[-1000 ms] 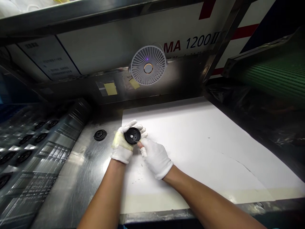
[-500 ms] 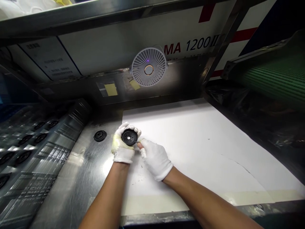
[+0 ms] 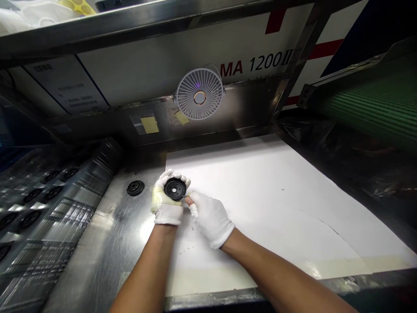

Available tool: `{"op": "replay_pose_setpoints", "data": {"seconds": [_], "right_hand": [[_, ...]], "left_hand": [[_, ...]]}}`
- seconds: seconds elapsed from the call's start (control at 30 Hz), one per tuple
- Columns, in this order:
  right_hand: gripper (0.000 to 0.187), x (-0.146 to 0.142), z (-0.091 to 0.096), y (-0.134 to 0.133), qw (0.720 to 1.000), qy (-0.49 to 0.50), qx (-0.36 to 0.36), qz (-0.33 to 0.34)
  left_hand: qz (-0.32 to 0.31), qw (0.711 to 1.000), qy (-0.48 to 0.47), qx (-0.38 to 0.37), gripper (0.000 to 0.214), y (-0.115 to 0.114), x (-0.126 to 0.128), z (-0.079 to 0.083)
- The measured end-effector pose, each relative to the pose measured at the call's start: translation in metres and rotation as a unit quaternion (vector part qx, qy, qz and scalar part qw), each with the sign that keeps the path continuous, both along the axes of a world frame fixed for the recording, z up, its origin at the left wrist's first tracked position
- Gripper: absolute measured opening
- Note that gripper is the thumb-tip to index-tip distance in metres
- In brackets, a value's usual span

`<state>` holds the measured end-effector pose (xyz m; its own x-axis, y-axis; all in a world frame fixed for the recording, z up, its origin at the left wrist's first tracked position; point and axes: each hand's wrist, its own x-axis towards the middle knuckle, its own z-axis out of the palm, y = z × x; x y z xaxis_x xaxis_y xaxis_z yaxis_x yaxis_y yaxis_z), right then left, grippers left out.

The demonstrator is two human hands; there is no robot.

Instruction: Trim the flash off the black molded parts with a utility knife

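Note:
A round black plastic disc (image 3: pixel 175 189) with a small centre hole is gripped in my left hand (image 3: pixel 166 204), which wears a white glove and curls its fingers round the disc's rim. My right hand (image 3: pixel 210 217), also in a white glove, is closed in a pinch at the disc's lower right edge, holding a thin small tool whose tip touches the rim. Both hands hover just above the left edge of a white paper sheet (image 3: pixel 260 191).
A second black disc (image 3: pixel 135 188) lies on the steel bench (image 3: pixel 110 243) to the left. Clear trays (image 3: pixel 35 204) holding several black discs fill the far left. A small white fan (image 3: pixel 199 94) hangs on the back wall. A green ribbed surface (image 3: pixel 374 104) rises at right.
My left hand has turned the disc slightly and drawn it a little left and closer to the fingers. The right hand's pinch has closed in on the disc's edge.

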<state>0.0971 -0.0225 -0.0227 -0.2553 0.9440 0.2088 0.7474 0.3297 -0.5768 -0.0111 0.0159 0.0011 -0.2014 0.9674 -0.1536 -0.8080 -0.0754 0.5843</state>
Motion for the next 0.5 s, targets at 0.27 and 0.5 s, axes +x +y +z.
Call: {"op": "replay_pose_setpoints", "data": {"seconds": [0.27, 0.5], "right_hand": [[0.019, -0.0024, -0.0001, -0.0018, 1.0, -0.02, 0.02, -0.006], [0.017, -0.003, 0.001, -0.0026, 1.0, -0.013, 0.023, 0.008]], "left_hand": [[0.002, 1.0, -0.007, -0.008, 0.007, 0.0002, -0.0006, -0.0018], [0.008, 1.0, -0.012, 0.002, 0.008, 0.0012, -0.001, -0.0052]]}}
